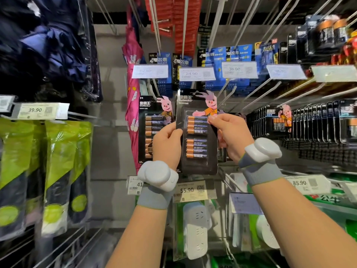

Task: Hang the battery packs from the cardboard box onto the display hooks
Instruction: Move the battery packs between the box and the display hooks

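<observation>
Hands held one pack (197, 136) up in front of the hooks (251, 94). The left hand (167, 144) gripped the pack's left edge, with the thumb on the front and the fingers curled behind. The right hand (229, 134) pinched the right edge beside the top row of batteries, thumb on the front. The pack stood upright, with a pink bunny at its top. Its top was close to the hooks, but I could not tell if it hung on one. Each wrist had a grey band with a white lump on it.

Just to the left, partly behind the left hand, a second pack (152, 120) hung on a hook. More black packs (313, 122) hung in a tight row on the right. Blue packs (216, 55) hung higher up, behind white price tags (197, 74). A pink umbrella (133, 89) hung at the left of the packs, and green bags (63, 151) hung far left. White power strips (195, 229) hung below the hands
</observation>
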`<state>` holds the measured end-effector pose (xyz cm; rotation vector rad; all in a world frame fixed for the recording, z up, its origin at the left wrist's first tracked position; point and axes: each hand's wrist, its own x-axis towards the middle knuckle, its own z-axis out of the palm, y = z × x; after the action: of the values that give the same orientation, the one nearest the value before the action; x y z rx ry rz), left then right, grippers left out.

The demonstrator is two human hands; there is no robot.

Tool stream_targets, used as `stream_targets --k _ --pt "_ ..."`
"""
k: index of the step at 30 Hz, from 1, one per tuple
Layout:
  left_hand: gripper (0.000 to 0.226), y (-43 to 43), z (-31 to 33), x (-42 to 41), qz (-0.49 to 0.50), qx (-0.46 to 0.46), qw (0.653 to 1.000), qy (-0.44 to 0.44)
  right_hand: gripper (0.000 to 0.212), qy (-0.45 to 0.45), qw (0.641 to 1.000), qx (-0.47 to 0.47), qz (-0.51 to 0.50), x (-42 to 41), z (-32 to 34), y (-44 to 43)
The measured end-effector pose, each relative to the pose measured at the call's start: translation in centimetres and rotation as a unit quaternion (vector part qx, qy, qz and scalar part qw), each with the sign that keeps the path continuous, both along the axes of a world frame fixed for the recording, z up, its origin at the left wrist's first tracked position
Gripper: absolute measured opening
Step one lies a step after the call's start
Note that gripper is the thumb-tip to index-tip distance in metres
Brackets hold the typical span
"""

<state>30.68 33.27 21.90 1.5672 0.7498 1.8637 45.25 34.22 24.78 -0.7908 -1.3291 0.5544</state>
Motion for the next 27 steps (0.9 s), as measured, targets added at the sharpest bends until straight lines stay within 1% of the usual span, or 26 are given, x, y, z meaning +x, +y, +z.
stream_targets --k 1,3,6,9,12,15,18,20,21,22,23,24,25,27 --pt "0.040 0.0 0.0 -0.1 0.010 0.014 1.000 0.007 0.030 -0.001 1.000 0.002 -0.005 0.0 0.2 0.1" --pt "0.046 -0.1 0.0 -0.2 0.025 0.038 0.999 0.022 0.028 -0.005 1.000 0.006 -0.009 0.0 0.5 0.5" --pt "0.043 0.4 0.1 -0.2 0.056 0.059 0.996 0.034 0.027 0.001 1.000 0.007 -0.015 -0.1 1.0 0.8" --pt "0.030 1.7 -0.2 -0.2 0.077 0.046 0.995 0.044 0.029 0.002 1.000 -0.003 -0.026 -0.2 1.2 1.3" --pt "0.036 2.5 -0.8 -0.4 0.085 0.022 0.995 0.038 0.026 -0.013 0.998 0.005 -0.054 -0.1 0.9 1.7" --pt "0.032 2.4 -1.3 -0.2 0.107 0.016 0.994 0.026 0.024 -0.029 0.994 0.021 -0.099 0.1 0.3 1.9" --pt "0.041 2.5 -1.4 -0.2 0.111 0.021 0.993 0.026 0.031 -0.031 0.987 0.042 -0.153 0.1 -0.1 2.2" --pt "0.050 2.4 -1.3 0.1 0.070 0.005 0.997 0.039 0.028 -0.056 0.982 0.060 -0.169 0.1 -0.7 2.2" --pt "0.053 2.6 -1.2 0.2 0.035 -0.010 0.998 0.042 0.028 -0.070 0.983 0.063 -0.159 0.1 -1.0 2.3" --pt "0.051 2.5 -1.2 0.3 0.000 -0.017 0.999 0.047 0.032 -0.086 0.985 0.063 -0.139 0.0 -1.3 2.4" --pt "0.049 2.7 -1.2 0.4 -0.020 -0.021 0.998 0.054 0.040 -0.099 0.986 0.063 -0.114 -0.1 -1.6 2.5" --pt "0.052 2.7 -1.3 0.7 -0.028 -0.018 0.997 0.069 0.048 -0.109 0.988 0.062 -0.091 -0.3 -1.8 2.6" --pt "0.061 3.0 -1.4 0.9 -0.031 -0.011 0.996 0.088 0.054 -0.113 0.989 0.067 -0.066 -0.3 -2.1 2.9" --pt "0.083 3.5 -1.7 1.0 -0.025 0.010 0.992 0.122 0.055 -0.108 0.991 0.080 -0.015 -1.0 -2.4 3.1"
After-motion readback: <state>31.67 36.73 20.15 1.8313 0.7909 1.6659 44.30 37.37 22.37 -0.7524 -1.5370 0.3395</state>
